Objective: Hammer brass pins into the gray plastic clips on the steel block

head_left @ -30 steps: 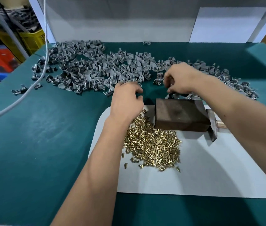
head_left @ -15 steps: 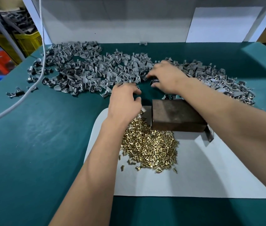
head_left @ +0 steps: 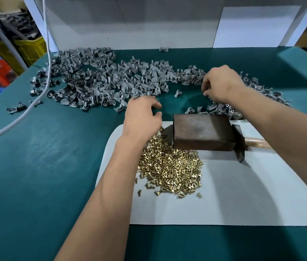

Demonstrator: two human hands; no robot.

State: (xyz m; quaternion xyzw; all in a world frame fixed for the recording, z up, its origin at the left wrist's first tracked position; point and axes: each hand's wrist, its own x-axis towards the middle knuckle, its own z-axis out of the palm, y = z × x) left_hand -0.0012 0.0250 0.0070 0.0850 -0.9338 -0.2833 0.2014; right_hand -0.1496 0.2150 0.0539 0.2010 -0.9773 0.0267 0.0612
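Head view: my right hand (head_left: 222,84) curls its fingers into the gray clips (head_left: 111,78) strewn across the far side of the desk (head_left: 35,166), though whether it grips one I cannot tell, while my left hand (head_left: 142,117) hovers, loosely curled and seemingly empty, beside the steel block (head_left: 201,131). The block lies nearer me than both hands, long axis left to right, its top bare. Brass pins (head_left: 169,168) are heaped against its near left side; the hammer (head_left: 240,143) lies against its right end.
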